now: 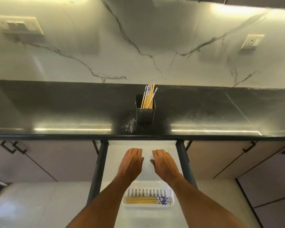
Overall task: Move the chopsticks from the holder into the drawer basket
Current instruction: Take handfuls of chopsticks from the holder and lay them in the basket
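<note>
Head camera shows both hands flat, fingers straight and close together, left hand (pixel 132 159) and right hand (pixel 163 160), holding nothing above the open drawer (pixel 156 146). Some chopsticks (pixel 141 200) lie in the white basket (pixel 172 197); more chopsticks (pixel 148 97) stand in the black holder (pixel 145 116). A quick grab could tip the holder.

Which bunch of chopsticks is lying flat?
The chopsticks in the white basket in the drawer lie flat; those in the black holder stand upright.

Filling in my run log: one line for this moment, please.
left hand open, empty | right hand open, empty | some chopsticks in basket | rest in holder | drawer open
</note>
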Demonstrator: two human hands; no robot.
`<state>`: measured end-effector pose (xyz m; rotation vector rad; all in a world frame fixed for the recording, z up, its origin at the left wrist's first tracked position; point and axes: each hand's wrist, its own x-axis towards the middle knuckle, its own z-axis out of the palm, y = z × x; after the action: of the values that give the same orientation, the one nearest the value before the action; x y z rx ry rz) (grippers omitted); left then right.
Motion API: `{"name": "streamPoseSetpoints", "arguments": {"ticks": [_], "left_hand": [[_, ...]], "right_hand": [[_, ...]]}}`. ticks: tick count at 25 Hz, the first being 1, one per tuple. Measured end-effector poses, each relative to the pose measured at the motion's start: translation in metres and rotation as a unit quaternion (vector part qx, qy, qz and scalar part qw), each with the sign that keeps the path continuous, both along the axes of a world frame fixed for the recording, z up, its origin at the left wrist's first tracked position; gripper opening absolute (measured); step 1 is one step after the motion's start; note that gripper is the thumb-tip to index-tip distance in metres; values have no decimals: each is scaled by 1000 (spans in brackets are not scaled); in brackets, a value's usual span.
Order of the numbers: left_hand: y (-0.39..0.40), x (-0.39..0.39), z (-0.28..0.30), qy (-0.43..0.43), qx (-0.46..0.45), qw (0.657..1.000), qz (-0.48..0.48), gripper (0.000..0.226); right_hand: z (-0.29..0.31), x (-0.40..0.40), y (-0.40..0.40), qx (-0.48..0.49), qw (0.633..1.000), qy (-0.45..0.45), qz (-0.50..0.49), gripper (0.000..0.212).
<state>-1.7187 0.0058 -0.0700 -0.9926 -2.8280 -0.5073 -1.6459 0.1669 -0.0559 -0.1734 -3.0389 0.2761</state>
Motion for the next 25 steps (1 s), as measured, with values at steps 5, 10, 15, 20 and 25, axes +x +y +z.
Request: {"name": "streamPoseSetpoints", "arguments": {"ticks": [5,10,15,20,25], "left_hand": [[27,-61,65,39,6,999,-10,43],[63,-123,117,94,42,995,-5,36],[103,-192,142,114,34,993,-11,39],[139,-249,134,86,33,996,13,40],[163,-297,118,69,55,996,34,28]], "right_hand": [[66,-52,20,44,998,50,2,48],[117,-112,45,60,992,112,16,37],[141,-187,80,93,984,138,58,31],[137,-261,109,94,984,129,77,42],[126,-328,132,92,985,131,65,44]]}}
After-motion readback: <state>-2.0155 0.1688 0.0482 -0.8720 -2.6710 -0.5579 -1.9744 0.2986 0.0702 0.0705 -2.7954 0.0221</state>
